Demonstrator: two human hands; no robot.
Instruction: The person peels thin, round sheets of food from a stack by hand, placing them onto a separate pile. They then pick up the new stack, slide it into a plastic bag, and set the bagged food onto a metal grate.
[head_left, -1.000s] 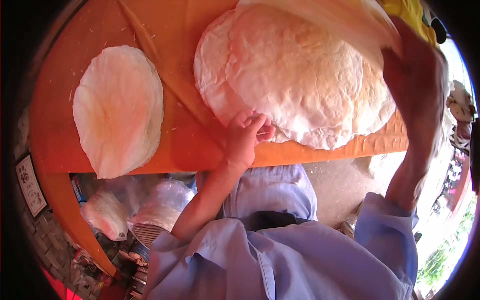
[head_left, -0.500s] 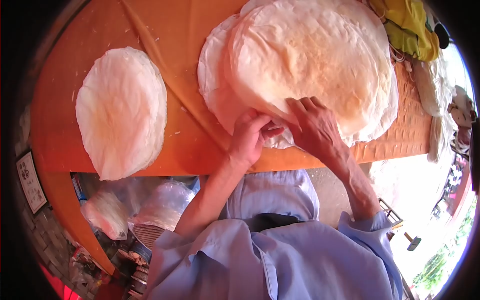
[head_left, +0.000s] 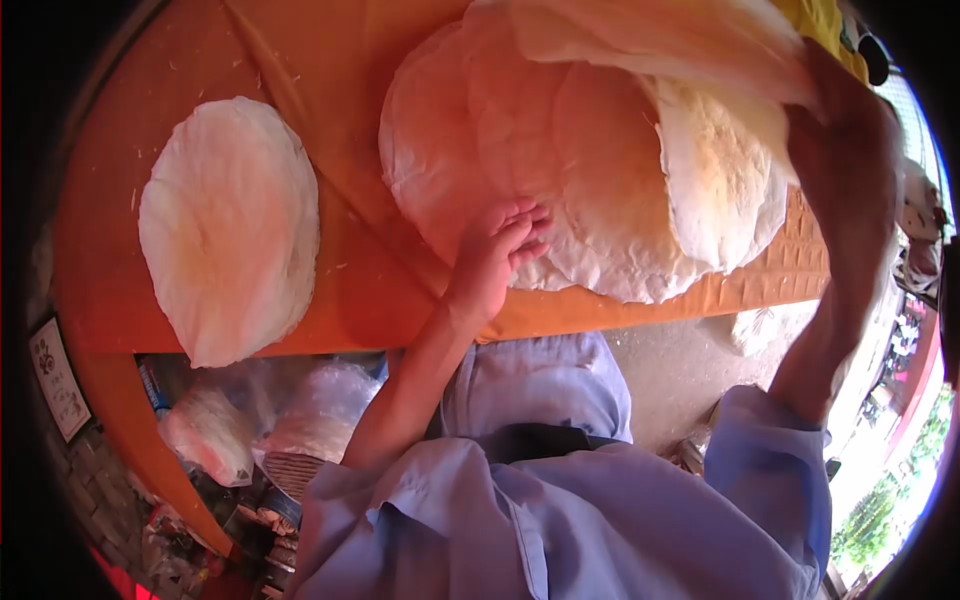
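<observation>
From a distance, I hold a thin, pale sheet of bread aloft over the far side of a broad flatbread pile, my right hand closed on the sheet's right edge, though motion blur and the upper frame hide exactly how the fingers pinch it. The raised sheet arches across the pile's top, shading the overlapping round layers beneath, while brighter, crinkled layers catch the light at the pile's right end. My left hand is open, its fingers loosely curled, at the pile's near left edge; whether the fingertips touch the bread I cannot tell. Well to the left of the pile, a smaller oval bread stack lies on the same orange tablecloth, its pointed near end reaching the cloth's front edge. Beyond the pile's upper right corner, yellow fabric shows past the right hand. Below and left of the pile, under the tabletop, sit clear plastic bags, and farther left stands a framed sign with dark markings.
</observation>
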